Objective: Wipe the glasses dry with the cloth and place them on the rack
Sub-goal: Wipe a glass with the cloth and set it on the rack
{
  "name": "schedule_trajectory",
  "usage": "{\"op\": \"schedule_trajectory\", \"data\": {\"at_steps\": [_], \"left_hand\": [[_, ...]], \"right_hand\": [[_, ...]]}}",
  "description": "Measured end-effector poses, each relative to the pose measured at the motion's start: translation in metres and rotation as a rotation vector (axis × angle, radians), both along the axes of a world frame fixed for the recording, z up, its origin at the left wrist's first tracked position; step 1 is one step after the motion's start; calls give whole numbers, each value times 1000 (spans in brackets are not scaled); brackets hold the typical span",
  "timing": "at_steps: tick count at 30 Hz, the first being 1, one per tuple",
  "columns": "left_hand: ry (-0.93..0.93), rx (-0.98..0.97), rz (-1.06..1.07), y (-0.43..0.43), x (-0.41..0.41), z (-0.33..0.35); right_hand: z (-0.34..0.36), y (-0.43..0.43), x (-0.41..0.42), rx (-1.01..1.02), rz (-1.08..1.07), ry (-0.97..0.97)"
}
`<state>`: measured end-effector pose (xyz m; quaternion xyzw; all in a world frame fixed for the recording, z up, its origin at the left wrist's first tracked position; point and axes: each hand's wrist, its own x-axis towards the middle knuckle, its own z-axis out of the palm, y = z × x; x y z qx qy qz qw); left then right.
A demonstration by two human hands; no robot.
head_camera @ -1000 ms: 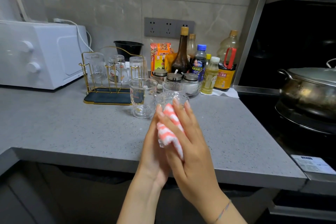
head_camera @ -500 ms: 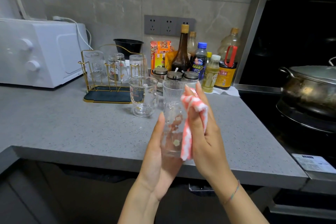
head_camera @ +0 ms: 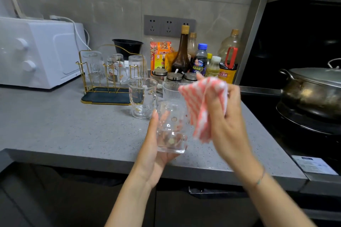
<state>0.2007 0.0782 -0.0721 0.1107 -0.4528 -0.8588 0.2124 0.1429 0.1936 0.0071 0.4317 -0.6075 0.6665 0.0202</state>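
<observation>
My left hand (head_camera: 154,150) cradles a clear patterned glass (head_camera: 171,131) upright above the counter's front edge. My right hand (head_camera: 224,116) grips a pink-and-white striped cloth (head_camera: 201,105), lifted just right of the glass, its lower edge beside the glass wall. A clear glass mug (head_camera: 143,97) and a ribbed glass (head_camera: 172,91) stand on the grey counter (head_camera: 64,127) behind. The gold wire rack (head_camera: 108,77) at the back left holds three glasses upside down.
A white oven (head_camera: 36,51) stands far left. Sauce bottles (head_camera: 182,51), jars and a black bowl (head_camera: 128,46) line the wall. A steel pot (head_camera: 311,90) sits on the black stove at right.
My right hand has pulled the cloth off the glass and risen to the right. The glass is now uncovered and upright in my left hand.
</observation>
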Motion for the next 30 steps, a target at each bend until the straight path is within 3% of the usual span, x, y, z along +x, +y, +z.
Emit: {"op": "schedule_trajectory", "data": {"at_steps": [2,5,8,10,14,17,19,25,30], "left_hand": [[-23,-62,-12,0,7,5],[-20,-174,-62,-2,11,6],[-63,-260,-51,-4,13,11],[-97,-314,-50,-5,15,12],[-121,-345,-69,-9,16,13],[-113,-317,-60,-12,18,15],[-113,-309,-65,-13,19,19],[-126,-310,-73,-16,17,26],[-138,-438,-128,-15,14,33]], "right_hand": [[23,0,-17,111,-107,57],[43,-6,-38,497,-190,156],[46,-12,-43,853,-99,214],[43,-17,-43,922,-14,228],[41,-18,-45,909,96,86],[44,-7,-55,796,332,-175],[38,1,-62,748,464,-227],[21,16,-60,572,552,-153],[16,16,-35,615,559,17]]}}
